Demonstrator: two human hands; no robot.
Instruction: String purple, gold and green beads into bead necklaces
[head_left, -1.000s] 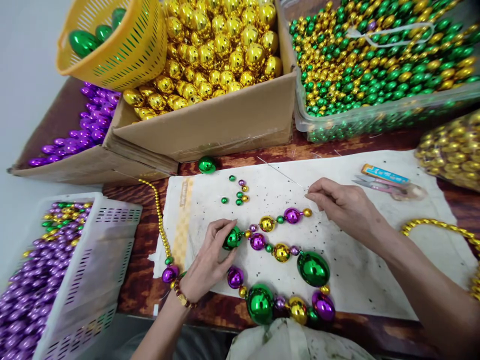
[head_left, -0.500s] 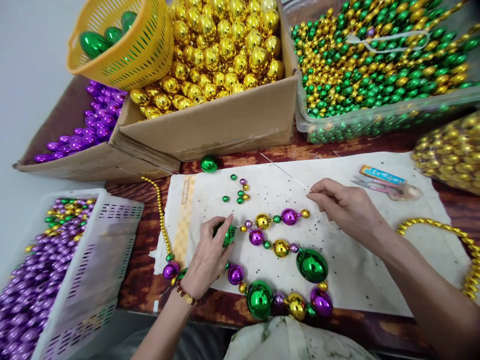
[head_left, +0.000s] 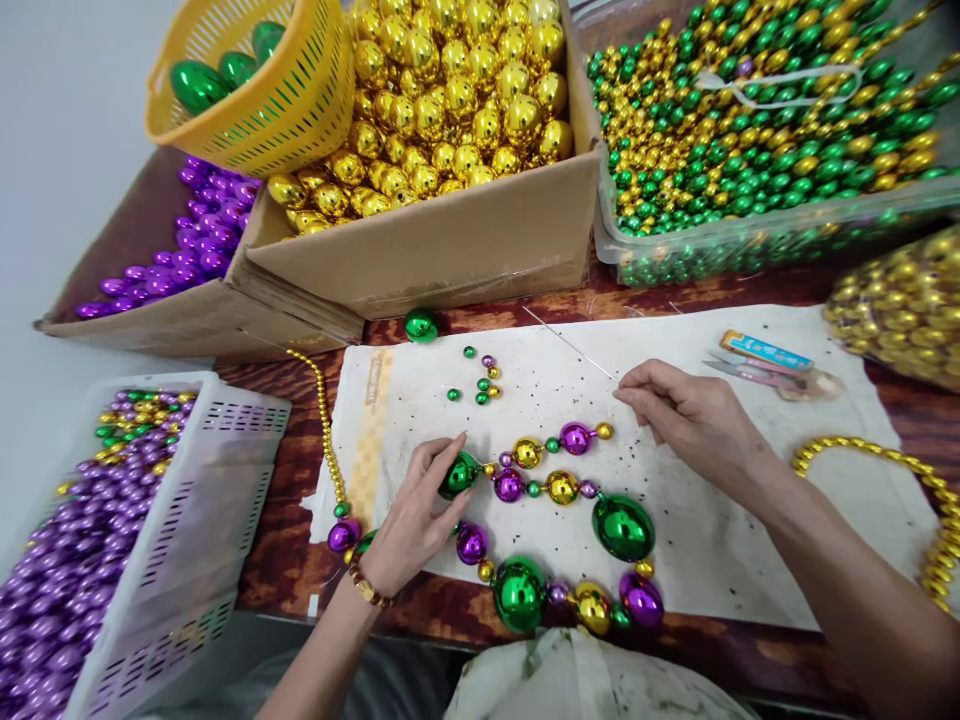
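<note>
My left hand (head_left: 420, 510), wearing a beaded bracelet (head_left: 367, 590), has its fingers and thumb around a large green bead (head_left: 459, 474). That bead lies at the left end of a curving bead strand, beside small gold and purple beads. My right hand (head_left: 679, 415) pinches a long, thin, needle-like wire (head_left: 570, 345) that points up and left over the white cloth. Between the hands run two rows of purple, gold and green beads, including a big green bead (head_left: 624, 527) at the bend. Another large green bead (head_left: 520, 594) lies in the nearest row.
Loose small beads (head_left: 482, 385) lie on the white cloth (head_left: 712, 540). Behind stand a cardboard box (head_left: 435, 250) of gold beads, a yellow basket (head_left: 300, 100) and a clear bin (head_left: 757, 225). A white basket (head_left: 202, 500) is at left; pliers (head_left: 765, 372) lie at right.
The green bead has shifted slightly right against the small beads, and my left fingers have opened a little around it. The upper row has slid slightly left. My right hand keeps its pinch.
</note>
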